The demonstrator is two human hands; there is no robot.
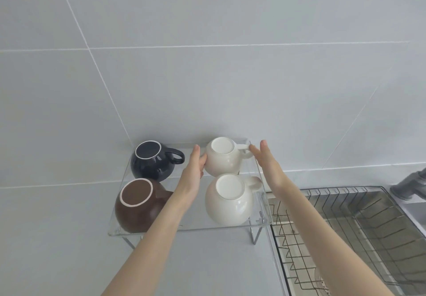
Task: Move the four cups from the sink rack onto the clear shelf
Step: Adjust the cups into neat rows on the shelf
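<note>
We see all four cups upside down on the clear shelf [147, 232]: the navy cup [152, 160] far left, the brown cup [136, 205] near left, the far white cup [222, 156] far right and the near white cup [228, 199] near right. Our left hand [192, 173] is spread, fingers touching the far white cup's left side. Our right hand [268, 163] is also flat and spread (fingertips at that cup's handle, gripping nothing). The wire sink rack [345, 231] lies to the right.
</note>
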